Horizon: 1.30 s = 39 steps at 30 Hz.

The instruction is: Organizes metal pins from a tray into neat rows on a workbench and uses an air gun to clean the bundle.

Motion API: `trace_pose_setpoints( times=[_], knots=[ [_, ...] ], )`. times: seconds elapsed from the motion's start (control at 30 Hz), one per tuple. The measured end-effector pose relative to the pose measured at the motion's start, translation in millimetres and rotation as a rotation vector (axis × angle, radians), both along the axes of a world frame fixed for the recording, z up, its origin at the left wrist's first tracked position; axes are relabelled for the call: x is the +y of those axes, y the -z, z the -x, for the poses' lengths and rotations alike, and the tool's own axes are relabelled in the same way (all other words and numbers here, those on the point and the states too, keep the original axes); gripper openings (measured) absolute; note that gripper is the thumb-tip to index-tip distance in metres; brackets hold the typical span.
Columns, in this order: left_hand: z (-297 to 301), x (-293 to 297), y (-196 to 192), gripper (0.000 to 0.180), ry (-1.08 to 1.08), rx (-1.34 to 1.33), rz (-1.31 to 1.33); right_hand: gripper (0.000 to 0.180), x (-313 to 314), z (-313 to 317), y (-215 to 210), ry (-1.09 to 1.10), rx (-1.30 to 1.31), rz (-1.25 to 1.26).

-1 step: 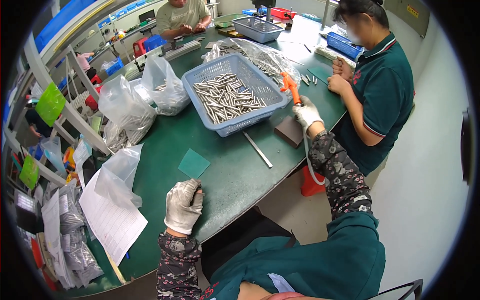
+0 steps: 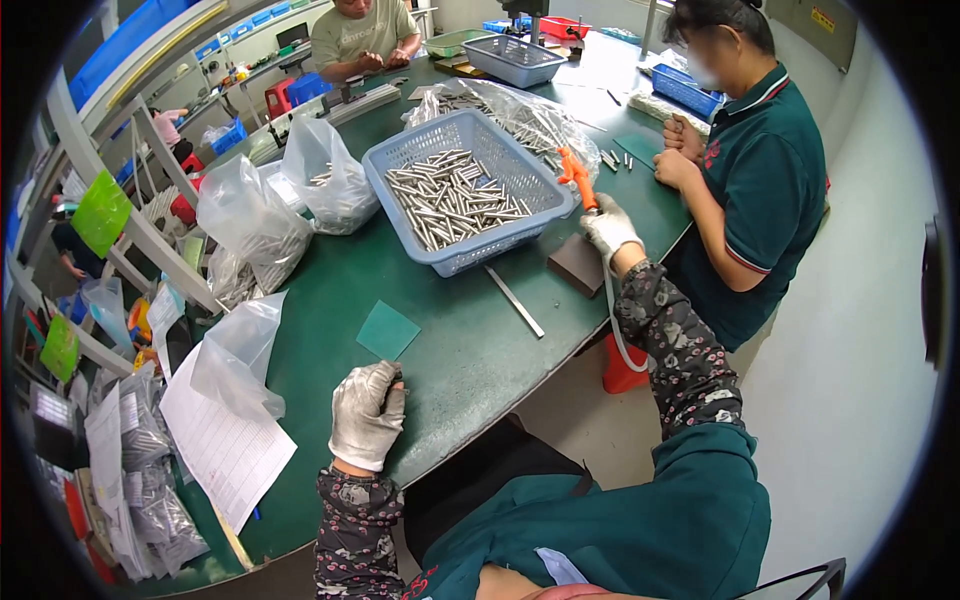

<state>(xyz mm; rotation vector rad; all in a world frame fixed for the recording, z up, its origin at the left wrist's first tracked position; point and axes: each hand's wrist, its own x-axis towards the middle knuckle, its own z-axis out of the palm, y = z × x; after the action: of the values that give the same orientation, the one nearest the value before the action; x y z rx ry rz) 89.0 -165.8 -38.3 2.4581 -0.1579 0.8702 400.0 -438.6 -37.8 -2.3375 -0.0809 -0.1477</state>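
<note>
Hands gloved | R hand point(image 2: 608, 228) grips orange tool point(image 2: 577, 176) | L hand point(image 2: 368, 412) fisted on table point(image 2: 470, 350)

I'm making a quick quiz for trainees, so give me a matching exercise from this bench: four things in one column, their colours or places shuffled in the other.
Things:
1. basket
2. tool
3. small square sheet
4. left hand

Descriptions:
A. orange, gripped by the right hand
B. blue, full of metal rods
C. gloved, resting at the table edge
D. teal, flat on the table

Pairs: 1-B, 2-A, 3-D, 4-C
</note>
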Motion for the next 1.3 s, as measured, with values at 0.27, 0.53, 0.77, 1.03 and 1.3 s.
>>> trace_pose_setpoints(
  times=[0.27, 0.53, 0.77, 1.03, 1.3],
  knots=[
    [0, 0, 2, 0.019, -0.011, 0.018, -0.001, 0.040, 5, -2, -8, -0.079, 0.114, 0.272],
    [-2, -4, -3, 0.017, -0.019, 0.068, 0.000, 0.033, 1, 22, -60, -0.179, -0.507, 0.190],
    [3, 0, -3, 0.017, -0.017, 0.044, -0.034, 0.050, 97, 28, -99, -0.763, -0.191, 0.454],
    [-1, -7, -12, 0.014, 0.064, 0.122, -0.024, 0.106, 156, -10, -79, -0.675, 0.276, 0.831],
    [0, -8, -10, 0.016, 0.082, 0.160, -0.058, 0.076, 175, -12, -80, -0.661, 0.443, 0.881]
  ],
)
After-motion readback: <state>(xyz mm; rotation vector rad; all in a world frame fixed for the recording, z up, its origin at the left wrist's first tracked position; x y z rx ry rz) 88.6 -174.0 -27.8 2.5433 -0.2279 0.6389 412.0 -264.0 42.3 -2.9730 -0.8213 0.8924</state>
